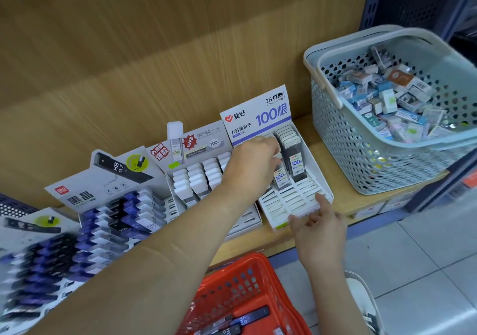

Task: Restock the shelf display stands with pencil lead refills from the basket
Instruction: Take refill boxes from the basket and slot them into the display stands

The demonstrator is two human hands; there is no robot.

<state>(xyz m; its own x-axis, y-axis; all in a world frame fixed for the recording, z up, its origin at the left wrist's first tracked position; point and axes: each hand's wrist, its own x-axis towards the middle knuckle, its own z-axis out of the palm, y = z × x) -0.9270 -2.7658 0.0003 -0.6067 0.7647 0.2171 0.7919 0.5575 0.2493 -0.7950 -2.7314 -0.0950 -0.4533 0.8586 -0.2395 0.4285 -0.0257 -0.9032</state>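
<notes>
A white display stand (291, 200) with a blue "100" header card stands on the wooden shelf, its back rows holding dark lead refill cases (294, 164). My left hand (254, 164) reaches into the stand's back left rows, fingers curled over a refill case there. Relaxed fingers of my right hand (318, 227) touch the stand's front edge. Below the shelf a red basket (240, 283) holds a few black refill cases (247, 319).
Left of it stand a display of white-capped refills (198, 177) and two displays of blue and black cases (124, 213). A grey-blue basket (387, 159) full of small boxes sits on the shelf at the right. Tiled floor lies at the lower right.
</notes>
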